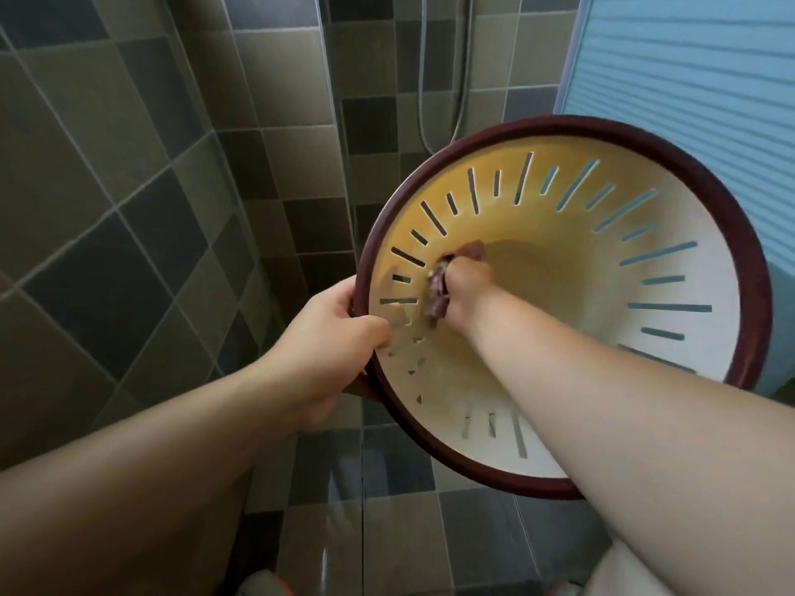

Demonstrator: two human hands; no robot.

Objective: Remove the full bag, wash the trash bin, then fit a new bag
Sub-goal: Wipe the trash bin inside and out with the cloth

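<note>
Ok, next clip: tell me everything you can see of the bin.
The bin is round, cream plastic inside with a dark red rim and long slots cut through its wall. It holds no bag and is tilted so its mouth faces the camera, in front of a tiled wall. The left hand grips the rim; the right hand, reaching inside, presses a dark cloth against the inner wall.

A home bathroom, at its shower corner, is shown. Walls tiled in grey, olive and dark squares are seen to the left of and beyond the left hand. A shower hose is hung on the wall above the right hand. A wet tiled floor is seen below both hands, and a ribbed blue panel to the upper right.
</note>
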